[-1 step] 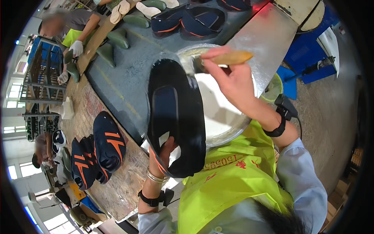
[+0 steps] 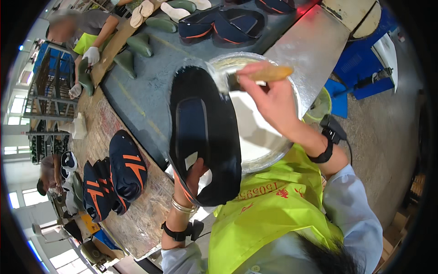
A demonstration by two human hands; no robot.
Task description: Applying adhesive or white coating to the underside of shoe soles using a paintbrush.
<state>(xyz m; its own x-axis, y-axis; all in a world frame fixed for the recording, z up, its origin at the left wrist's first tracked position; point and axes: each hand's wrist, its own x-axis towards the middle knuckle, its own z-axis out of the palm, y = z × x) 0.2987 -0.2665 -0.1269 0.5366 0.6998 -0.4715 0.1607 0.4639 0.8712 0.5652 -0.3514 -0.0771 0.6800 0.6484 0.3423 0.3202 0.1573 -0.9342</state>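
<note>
In my left hand [image 2: 195, 178] is a black and navy shoe upper [image 2: 223, 150] with orange trim, its open side facing me; part of the hand shows through the opening. My right hand [image 2: 273, 102] is closed round the wooden handle of a brush [image 2: 269, 74]. The brush's pale, wet bristles touch the upper's far right rim. Beneath the brush and right hand stands a round tub [image 2: 294, 98] with white liquid [image 2: 248, 130] in it.
Finished-looking navy and orange uppers [image 2: 127, 165] lie on the worn board at left. More uppers [image 2: 239, 25] and several green shoe lasts [image 2: 140, 44] rest on the grey table [image 2: 150, 77]. A gloved co-worker [image 2: 91, 55] handles a last across the table. Blue equipment [image 2: 360, 68] stands at right.
The brush and my right hand have shifted slightly down along the upper's rim. The upper has moved a little up and left. The co-worker's gloved hand has moved slightly.
</note>
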